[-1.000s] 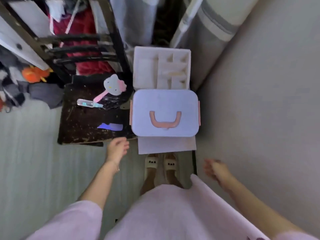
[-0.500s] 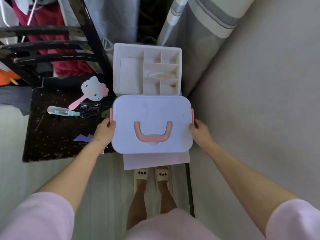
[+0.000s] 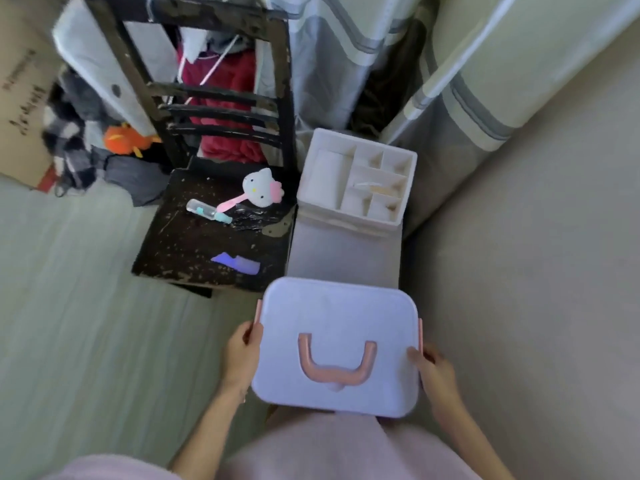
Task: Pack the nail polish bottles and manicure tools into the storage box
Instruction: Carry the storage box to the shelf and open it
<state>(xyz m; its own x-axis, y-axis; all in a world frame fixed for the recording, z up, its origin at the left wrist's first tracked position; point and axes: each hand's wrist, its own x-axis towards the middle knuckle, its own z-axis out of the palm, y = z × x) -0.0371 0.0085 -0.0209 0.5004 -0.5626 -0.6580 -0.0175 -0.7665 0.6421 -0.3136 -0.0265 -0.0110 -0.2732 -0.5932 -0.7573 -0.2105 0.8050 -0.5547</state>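
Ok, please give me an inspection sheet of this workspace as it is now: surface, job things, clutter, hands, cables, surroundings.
Surface: dark worn chair seat, and a pale stand beside it.
Job's things: lilac storage box with pink handle, lid shut, held above the floor; white divided tray on the stand; clear tube on the seat.
Clutter: cat-face hand mirror, purple comb, black wrapper on the seat.
Grip: left hand and right hand each hold a side of the box.
Cables: nothing seen.
Surroundings: curtain, red cloth behind the chair back, cardboard box.
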